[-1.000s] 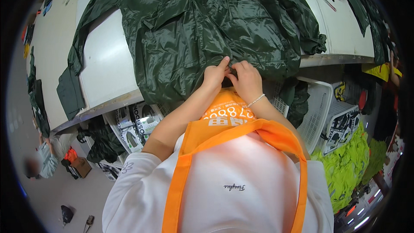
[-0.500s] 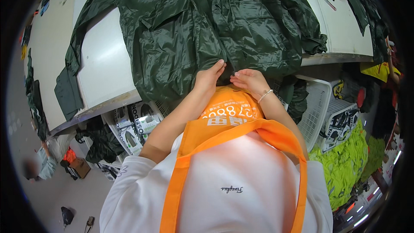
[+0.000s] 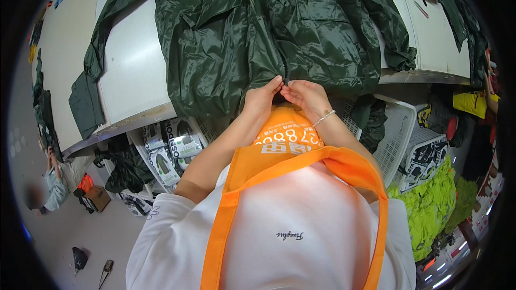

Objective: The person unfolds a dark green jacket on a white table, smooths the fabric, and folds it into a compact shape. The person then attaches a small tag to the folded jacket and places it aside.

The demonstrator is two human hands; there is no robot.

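Note:
A glossy dark green rain jacket (image 3: 209, 56) lies front up over the table, its hem hanging at the near edge. Down its middle runs a dark zipper (image 3: 284, 62). At the bottom of the front opening, my left hand (image 3: 260, 98) is closed, thumb and fingers pinching the left front edge by the zipper's end. My right hand (image 3: 307, 98) is also closed, gripping the other front edge right beside it. The fingertips almost meet. The small zipper parts between them are hidden by the fingers.
The pale table (image 3: 134, 53) has a curved near edge. Below it stand white baskets (image 3: 395, 139), with packaged goods (image 3: 185, 139) at left. Bright yellow-green garments (image 3: 430, 204) are heaped at right. Another person's light sleeve (image 3: 58, 190) shows far left. Scissors (image 3: 106, 271) lie on the floor.
My right hand has moved left and up to join my left hand at the zipper's lower end. The two front edges now sit closer together there.

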